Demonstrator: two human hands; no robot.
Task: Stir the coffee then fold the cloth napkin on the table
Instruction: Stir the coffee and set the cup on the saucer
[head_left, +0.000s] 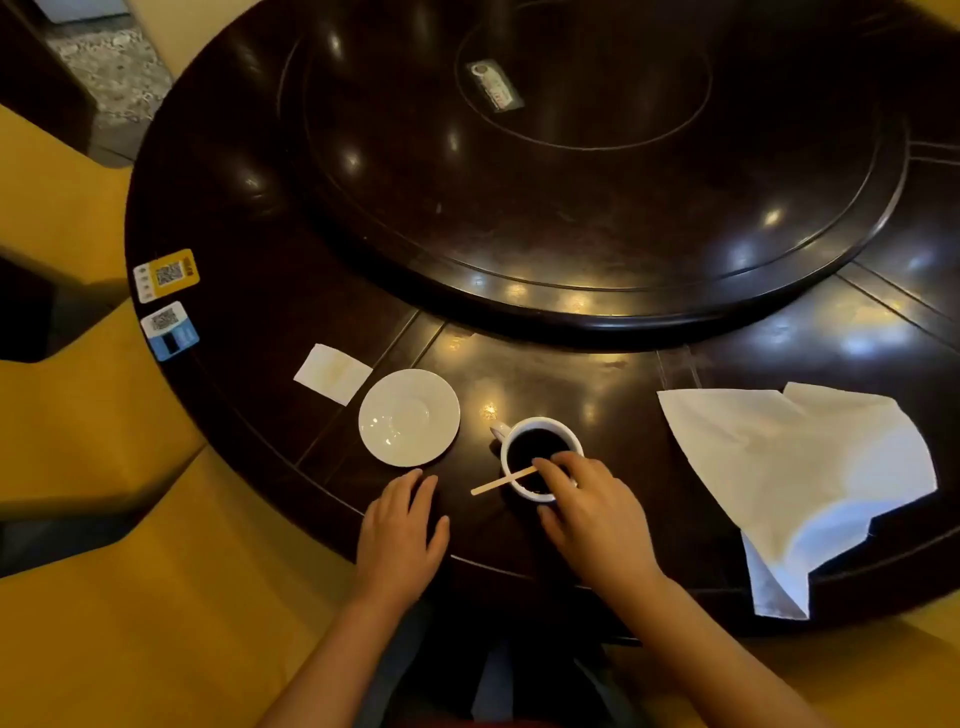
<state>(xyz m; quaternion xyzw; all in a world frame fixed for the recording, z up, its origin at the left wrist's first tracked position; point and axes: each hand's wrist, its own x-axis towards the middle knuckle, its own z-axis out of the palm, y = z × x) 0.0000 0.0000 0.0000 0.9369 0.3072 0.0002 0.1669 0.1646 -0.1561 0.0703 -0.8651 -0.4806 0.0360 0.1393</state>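
Note:
A white cup (519, 434) of dark coffee stands on the dark round table (270, 322) near its front edge. My right hand (592, 514) is over the cup's near side and pinches a thin wooden stir stick (498, 482); the stick's free end points left, out over the rim. My left hand (402, 535) rests flat on the table to the left of the cup, fingers straight. A white cloth napkin (800, 473) lies rumpled and partly folded at the right, one corner hanging over the table edge.
An empty white saucer (409, 417) sits left of the cup, with a small white paper packet (332, 373) beyond it. A large dark turntable (597, 171) fills the table's middle. Two QR-code stickers (166, 301) are at the left edge. Yellow chairs surround the table.

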